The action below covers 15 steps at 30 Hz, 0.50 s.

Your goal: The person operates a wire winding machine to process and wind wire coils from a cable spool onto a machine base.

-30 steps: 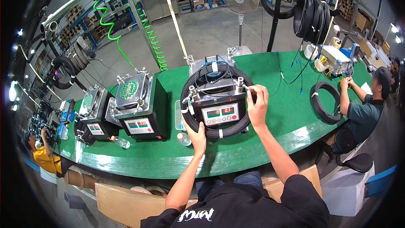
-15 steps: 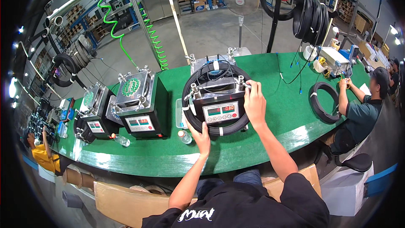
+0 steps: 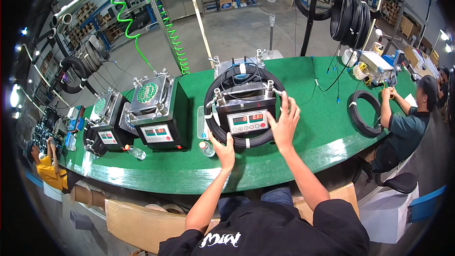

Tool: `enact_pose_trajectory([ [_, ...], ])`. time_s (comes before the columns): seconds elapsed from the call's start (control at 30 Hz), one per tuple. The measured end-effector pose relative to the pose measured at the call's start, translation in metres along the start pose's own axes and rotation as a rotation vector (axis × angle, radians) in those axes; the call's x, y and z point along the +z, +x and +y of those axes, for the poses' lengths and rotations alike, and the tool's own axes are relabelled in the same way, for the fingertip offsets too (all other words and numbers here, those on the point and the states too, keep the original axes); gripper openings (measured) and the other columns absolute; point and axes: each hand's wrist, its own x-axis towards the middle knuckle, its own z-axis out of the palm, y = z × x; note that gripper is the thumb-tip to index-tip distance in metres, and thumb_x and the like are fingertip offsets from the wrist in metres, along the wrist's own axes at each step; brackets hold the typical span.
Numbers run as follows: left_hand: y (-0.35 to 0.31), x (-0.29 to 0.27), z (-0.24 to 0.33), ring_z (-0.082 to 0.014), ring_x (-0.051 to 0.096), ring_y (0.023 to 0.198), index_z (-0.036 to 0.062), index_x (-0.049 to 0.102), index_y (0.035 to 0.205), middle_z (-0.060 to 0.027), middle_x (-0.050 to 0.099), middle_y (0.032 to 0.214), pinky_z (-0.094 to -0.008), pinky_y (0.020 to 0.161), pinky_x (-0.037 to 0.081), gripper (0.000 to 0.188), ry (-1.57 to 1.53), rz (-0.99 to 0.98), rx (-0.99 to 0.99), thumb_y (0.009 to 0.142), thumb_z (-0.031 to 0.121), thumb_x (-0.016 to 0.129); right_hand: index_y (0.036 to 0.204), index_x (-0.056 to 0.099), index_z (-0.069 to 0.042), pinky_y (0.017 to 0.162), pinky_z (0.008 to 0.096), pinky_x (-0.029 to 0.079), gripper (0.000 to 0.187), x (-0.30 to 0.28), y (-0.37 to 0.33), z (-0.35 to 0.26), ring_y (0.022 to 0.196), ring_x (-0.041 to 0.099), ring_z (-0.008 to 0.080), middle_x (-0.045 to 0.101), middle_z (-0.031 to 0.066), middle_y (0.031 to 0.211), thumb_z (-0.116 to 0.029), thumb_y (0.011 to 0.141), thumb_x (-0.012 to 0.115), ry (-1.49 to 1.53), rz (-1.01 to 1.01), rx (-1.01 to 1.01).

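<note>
A coil of black cable [image 3: 208, 111], tied with white bands, hangs around the front of a black machine with a metal top [image 3: 246, 98]. The machine's white panel [image 3: 247, 122] with red and green digits shows through the ring. At the coil's lower left, my left hand [image 3: 222, 152] grips it, thumb raised on the inner side. My right hand [image 3: 285, 125] is spread open by the coil's right side, thumb close to the panel and fingertips below the clamp knob. A small clear bottle with an orange cap [image 3: 206, 149] stands left of my left hand.
Two similar machines [image 3: 163, 114] [image 3: 109, 121] stand to the left on the green table [image 3: 303, 161], with another bottle [image 3: 136, 152] before them. At right lies a cable coil [image 3: 364, 114] near a co-worker [image 3: 407, 118]. Another person [image 3: 50, 168] works far left. Cables hang from a rack [image 3: 350, 23].
My right hand has let go of the coil's upper right side, moved slightly down and spread its fingers. The coil sits slightly higher at its lower edge; my left hand stays on it.
</note>
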Motion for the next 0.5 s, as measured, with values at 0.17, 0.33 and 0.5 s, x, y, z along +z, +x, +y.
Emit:
enact_pose_trajectory([
  [0.17, -0.002, -0.001, 0.0, -0.0317, 0.028, 0.149, -0.0033, 0.021, 0.157, -0.022, 0.029, 0.16, -0.0398, 0.123, 0.019, 0.078, 0.048, 0.026, 0.054, 0.095, 0.01, 0.066, 0.16, 0.029, -0.03, 0.119, 0.0578, 0.029, 0.103, 0.008, -0.03, -0.01, 0.152, 0.017, 0.0453, 0.008, 0.0282, 0.165, -0.031, 0.074, 0.086, -0.167, -0.224, 0.007],
  [0.33, -0.004, 0.001, -0.002, -0.0317, 0.027, 0.15, -0.0044, 0.021, 0.157, -0.0219, 0.029, 0.16, -0.0399, 0.123, 0.018, 0.077, 0.023, 0.021, 0.055, 0.095, 0.01, 0.065, 0.16, 0.027, -0.031, 0.119, 0.0581, 0.029, 0.104, 0.009, -0.031, -0.011, 0.152, 0.015, 0.0462, 0.002, 0.0335, 0.164, -0.03, 0.074, 0.086, -0.192, -0.25, -0.017],
  [0.5, -0.002, 0.002, 0.003, -0.0358, 0.027, 0.15, -0.0093, 0.022, 0.154, -0.0271, 0.029, 0.159, -0.0421, 0.123, 0.018, 0.079, 0.012, 0.027, 0.071, 0.093, 0.01, 0.067, 0.16, 0.028, -0.031, 0.117, 0.057, 0.031, 0.106, 0.015, -0.031, -0.012, 0.152, 0.015, 0.0464, 0.002, 0.0318, 0.164, -0.023, 0.073, 0.088, -0.151, -0.22, 0.033],
])
